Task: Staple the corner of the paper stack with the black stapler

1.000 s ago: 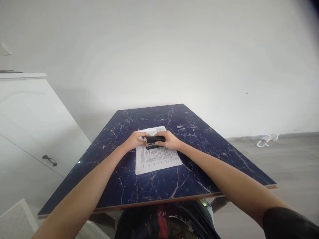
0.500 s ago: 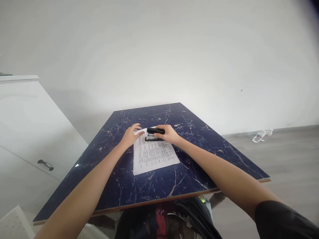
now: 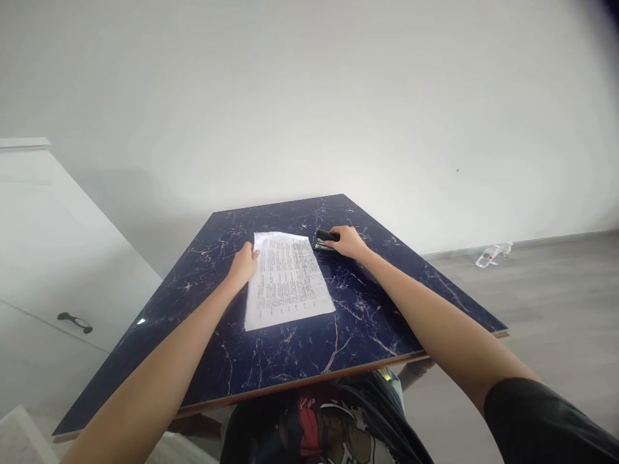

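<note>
Printed paper [image 3: 290,280] lies on the dark blue marbled table, its far edge slightly raised; whether it is one sheet or several I cannot tell. My left hand [image 3: 243,263] pinches its left edge near the far corner, thumb on top. Beyond the paper's right edge, my right hand [image 3: 349,241] is closed around a black stapler [image 3: 327,236]. The stapler's jaw end points left, toward the paper's far right corner, and its rear is hidden in my palm.
The blue table [image 3: 271,367] stands against a pale wall. At the left is a white cabinet [image 3: 53,258] with a dark handle [image 3: 75,321]. A crumpled clear plastic item [image 3: 488,255] lies on the grey floor at the right.
My right hand has moved the stapler off the paper to the right. My left hand, whose fingers were spread at the far left corner, has closed on the paper's left edge.
</note>
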A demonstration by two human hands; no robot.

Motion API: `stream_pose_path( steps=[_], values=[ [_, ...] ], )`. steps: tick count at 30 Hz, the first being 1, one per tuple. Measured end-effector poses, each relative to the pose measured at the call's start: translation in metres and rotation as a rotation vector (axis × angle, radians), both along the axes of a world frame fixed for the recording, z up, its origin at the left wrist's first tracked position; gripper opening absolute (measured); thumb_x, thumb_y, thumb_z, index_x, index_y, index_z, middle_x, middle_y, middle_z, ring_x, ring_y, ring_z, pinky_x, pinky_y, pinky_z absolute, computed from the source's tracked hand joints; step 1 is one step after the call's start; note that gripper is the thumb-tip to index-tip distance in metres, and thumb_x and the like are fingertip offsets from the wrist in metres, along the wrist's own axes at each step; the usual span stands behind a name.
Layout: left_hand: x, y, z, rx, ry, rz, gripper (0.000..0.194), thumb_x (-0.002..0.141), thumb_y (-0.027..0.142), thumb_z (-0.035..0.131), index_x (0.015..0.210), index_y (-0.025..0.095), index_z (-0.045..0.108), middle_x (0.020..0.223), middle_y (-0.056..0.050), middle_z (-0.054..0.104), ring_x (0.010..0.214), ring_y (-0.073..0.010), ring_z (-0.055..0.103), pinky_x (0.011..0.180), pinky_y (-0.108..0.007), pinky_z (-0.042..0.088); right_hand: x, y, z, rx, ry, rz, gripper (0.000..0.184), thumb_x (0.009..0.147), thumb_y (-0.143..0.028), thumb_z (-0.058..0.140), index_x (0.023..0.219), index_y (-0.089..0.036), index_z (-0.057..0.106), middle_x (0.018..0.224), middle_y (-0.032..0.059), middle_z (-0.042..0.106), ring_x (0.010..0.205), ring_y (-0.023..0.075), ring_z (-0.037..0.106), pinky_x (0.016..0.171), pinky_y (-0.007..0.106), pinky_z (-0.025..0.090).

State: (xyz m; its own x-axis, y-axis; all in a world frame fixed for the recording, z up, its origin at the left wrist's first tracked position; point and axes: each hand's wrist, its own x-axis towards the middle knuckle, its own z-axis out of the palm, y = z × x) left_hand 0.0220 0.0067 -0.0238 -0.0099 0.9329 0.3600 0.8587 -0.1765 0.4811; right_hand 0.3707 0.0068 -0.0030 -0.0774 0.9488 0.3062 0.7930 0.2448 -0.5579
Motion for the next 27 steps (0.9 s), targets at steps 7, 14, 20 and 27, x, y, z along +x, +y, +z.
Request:
stream_pose_path(
  steps=[7,14,20,27],
  values=[
    [-0.022,0.008,0.014,0.309,-0.446,-0.066,0.015,0.096,0.035,0.05,0.101,0.021,0.053,0.096,-0.009,0.07,0.087,-0.0256,0.069,0.08,-0.038,0.051,0.0,-0.008,0.01,-0.036,0.012,0.225,0.024,0.079,-0.032,0.075,0.099,-0.019,0.077,0.093,0.0062,0.075,0.084,0.0224,0.066,0.076,0.032,0.048],
    [-0.028,0.0,0.029,0.401,-0.568,0.012,0.015,0.095,0.036,0.056,0.096,0.021,0.053,0.089,-0.005,0.067,0.086,-0.0235,0.066,0.084,-0.036,0.05,-0.01,-0.019,0.012,-0.127,0.076,0.437,0.027,0.079,-0.037,0.073,0.098,-0.018,0.076,0.089,0.003,0.073,0.081,0.0207,0.065,0.074,0.031,0.047],
    [-0.028,0.002,0.036,0.375,-0.607,0.027,0.012,0.092,0.03,0.057,0.087,0.02,0.054,0.086,-0.004,0.062,0.087,-0.0212,0.061,0.085,-0.032,0.048,-0.023,-0.029,0.016,-0.146,0.077,0.552,0.03,0.079,-0.036,0.072,0.102,-0.017,0.075,0.093,0.0032,0.073,0.082,0.0194,0.065,0.075,0.029,0.045],
    [-0.051,0.007,0.029,0.093,-0.481,0.327,0.026,0.07,0.013,0.066,0.092,0.02,0.054,0.082,-0.005,0.061,0.079,-0.0248,0.061,0.075,-0.036,0.047,-0.027,-0.031,0.017,-0.125,0.042,0.534,0.027,0.08,-0.035,0.071,0.1,-0.018,0.075,0.092,0.0031,0.073,0.082,0.0196,0.065,0.075,0.03,0.044]
  ],
)
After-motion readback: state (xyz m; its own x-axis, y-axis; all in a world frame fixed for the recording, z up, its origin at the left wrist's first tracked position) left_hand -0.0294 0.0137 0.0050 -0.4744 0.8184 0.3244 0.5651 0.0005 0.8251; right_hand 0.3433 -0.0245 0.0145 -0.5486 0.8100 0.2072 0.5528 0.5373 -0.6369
